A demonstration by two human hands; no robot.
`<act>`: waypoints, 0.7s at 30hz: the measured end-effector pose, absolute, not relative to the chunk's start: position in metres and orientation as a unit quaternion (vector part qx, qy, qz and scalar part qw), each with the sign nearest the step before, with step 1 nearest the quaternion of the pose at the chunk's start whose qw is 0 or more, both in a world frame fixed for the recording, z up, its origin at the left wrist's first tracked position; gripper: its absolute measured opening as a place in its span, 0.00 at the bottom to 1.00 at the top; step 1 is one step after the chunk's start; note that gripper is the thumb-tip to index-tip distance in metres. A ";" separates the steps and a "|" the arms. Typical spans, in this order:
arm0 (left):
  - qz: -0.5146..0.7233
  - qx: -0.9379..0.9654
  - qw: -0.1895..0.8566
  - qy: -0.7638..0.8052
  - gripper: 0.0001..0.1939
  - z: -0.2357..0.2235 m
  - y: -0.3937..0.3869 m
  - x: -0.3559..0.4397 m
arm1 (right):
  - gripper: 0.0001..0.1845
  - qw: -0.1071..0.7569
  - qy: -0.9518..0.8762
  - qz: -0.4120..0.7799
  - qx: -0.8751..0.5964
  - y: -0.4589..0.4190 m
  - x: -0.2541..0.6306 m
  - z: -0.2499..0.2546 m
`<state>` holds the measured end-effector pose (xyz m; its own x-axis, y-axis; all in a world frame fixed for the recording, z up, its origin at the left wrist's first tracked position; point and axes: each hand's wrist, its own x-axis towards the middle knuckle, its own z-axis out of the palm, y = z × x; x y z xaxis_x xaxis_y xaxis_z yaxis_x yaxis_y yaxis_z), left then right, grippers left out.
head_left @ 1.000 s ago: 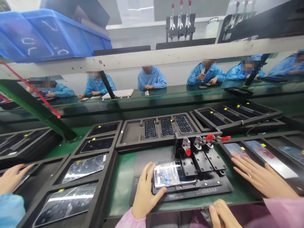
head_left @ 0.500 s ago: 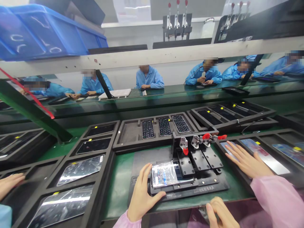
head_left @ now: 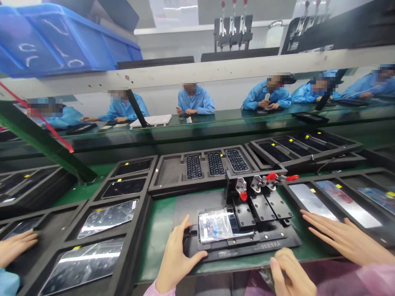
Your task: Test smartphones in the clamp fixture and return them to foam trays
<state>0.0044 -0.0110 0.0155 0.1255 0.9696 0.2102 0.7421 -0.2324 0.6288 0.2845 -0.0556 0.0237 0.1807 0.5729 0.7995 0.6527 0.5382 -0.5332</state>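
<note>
My left hand [head_left: 177, 257] is at the left end of a black clamp fixture [head_left: 262, 246], thumb and fingers spread. It is beside a phone-like panel [head_left: 240, 222] that lies flat in the fixture, partly covered by clear film [head_left: 214, 226]. Whether the fingertips touch the fixture is unclear. My right hand [head_left: 293, 273] is low in front of the bench edge, its fingers curled in and the thumb against them. Anything inside those fingers is hidden. Red-tipped toggle clamps [head_left: 243, 195] stand at the back of the fixture, above black pressing blocks [head_left: 263, 207].
A co-worker's pink-sleeved hand [head_left: 339, 232] rests by the right tray [head_left: 296, 218]. Another person's hand [head_left: 18, 246] reaches in at left. Foam trays [head_left: 78, 228] of glossy panels flank the fixture, and a tray [head_left: 166, 170] of keypad-like panels sits behind. People in blue sit opposite.
My left hand has drawn slightly left from the panel's edge. The right-hand co-worker's hand has moved off a panel toward the front. My right hand stays curled.
</note>
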 end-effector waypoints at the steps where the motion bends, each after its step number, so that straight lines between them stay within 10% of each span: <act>1: 0.302 0.724 0.190 0.590 0.46 0.015 -0.011 0.004 | 0.11 0.600 -0.645 -0.037 -0.471 -0.053 0.285 0.027; 21: 0.299 0.743 0.165 0.575 0.41 0.008 -0.013 0.000 | 0.05 0.430 -0.703 -0.207 -0.528 0.027 0.276 0.093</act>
